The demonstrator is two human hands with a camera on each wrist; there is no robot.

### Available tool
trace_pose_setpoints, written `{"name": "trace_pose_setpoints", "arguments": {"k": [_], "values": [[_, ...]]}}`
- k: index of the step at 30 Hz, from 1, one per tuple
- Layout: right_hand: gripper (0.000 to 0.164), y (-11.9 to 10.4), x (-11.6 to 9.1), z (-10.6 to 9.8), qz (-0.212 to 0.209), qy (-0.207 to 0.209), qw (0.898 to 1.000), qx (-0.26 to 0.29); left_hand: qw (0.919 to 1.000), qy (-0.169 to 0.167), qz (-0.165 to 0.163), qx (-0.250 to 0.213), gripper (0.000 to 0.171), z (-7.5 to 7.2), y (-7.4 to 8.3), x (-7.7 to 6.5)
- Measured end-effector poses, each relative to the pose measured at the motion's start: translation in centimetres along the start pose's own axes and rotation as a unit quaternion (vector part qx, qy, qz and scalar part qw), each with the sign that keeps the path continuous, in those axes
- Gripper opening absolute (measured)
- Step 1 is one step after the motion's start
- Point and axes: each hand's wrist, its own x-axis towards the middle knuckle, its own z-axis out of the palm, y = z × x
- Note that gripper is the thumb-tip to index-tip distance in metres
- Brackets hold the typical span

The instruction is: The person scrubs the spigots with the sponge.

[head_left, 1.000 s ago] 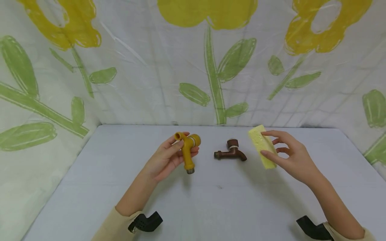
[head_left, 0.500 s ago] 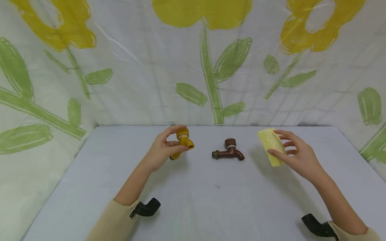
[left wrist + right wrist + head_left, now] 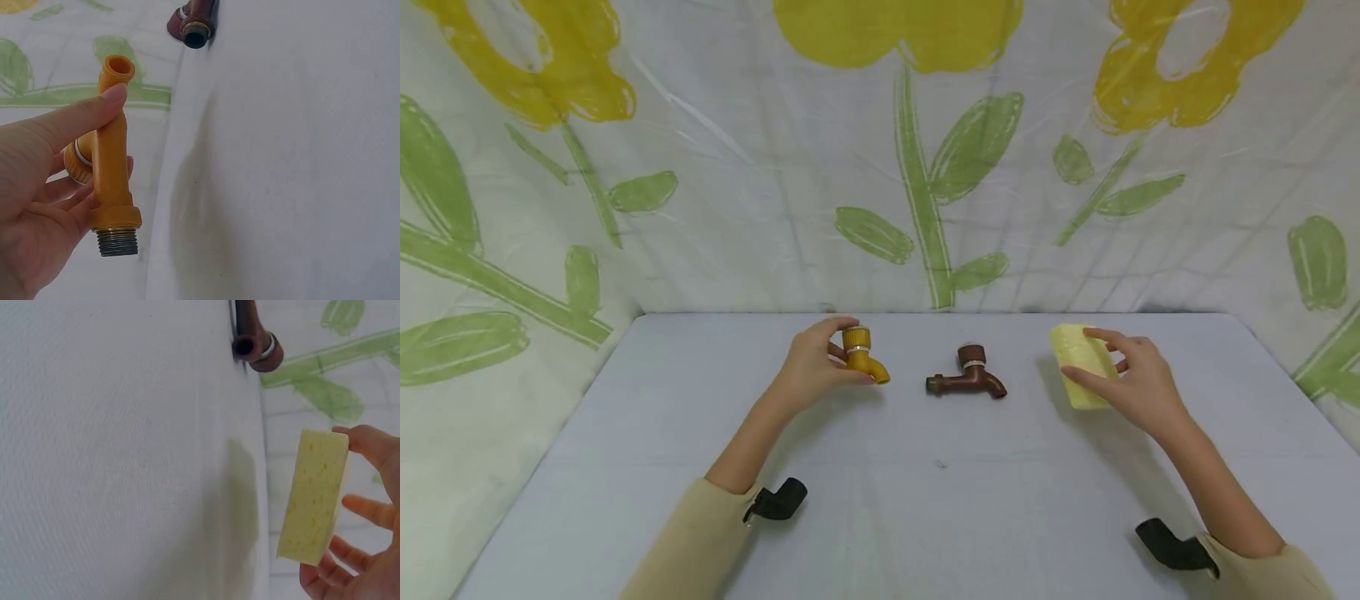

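My left hand [image 3: 815,367] holds a yellow faucet [image 3: 862,358] above the table, thumb on its body and fingers behind. In the left wrist view, the yellow faucet [image 3: 112,162] shows its round spout mouth at the top and a threaded metal end at the bottom. My right hand [image 3: 1138,382] pinches a pale yellow sponge [image 3: 1084,367] between thumb and fingertips, off the table. Small holes dot the sponge [image 3: 315,494] in the right wrist view. Between the two hands, a brown faucet [image 3: 970,377] lies on the table, its spout toward the right.
A white-covered table [image 3: 880,500] spreads under both hands. Behind it hangs a white curtain [image 3: 737,208] painted with yellow flowers and green leaves. Black curved pieces [image 3: 781,498] are fixed at both sleeve cuffs.
My left hand has turned the yellow faucet from spout-up to knob-up. The sponge in my right hand has shifted slightly right and turned its broad face to the head view. The brown faucet stays put.
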Motion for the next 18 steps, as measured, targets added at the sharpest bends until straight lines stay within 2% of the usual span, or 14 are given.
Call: {"name": "trace_pose_setpoints", "arguments": {"k": [7,13,18], "values": [[0.069,0.4,0.7,1.0,0.011,-0.007,1.0,-0.006,0.9962,-0.015,0.026,0.081,0.08,0.6,-0.5,0.5],[0.068,0.3,1.0,1.9,0.016,-0.012,1.0,-0.015,0.9927,-0.033,0.031,0.112,0.082,1.1,-1.1,1.1],[0.07,0.2,1.3,2.3,0.025,-0.026,0.999,-0.02,0.9909,-0.047,0.014,0.126,0.081,1.5,-1.4,1.3]]}}
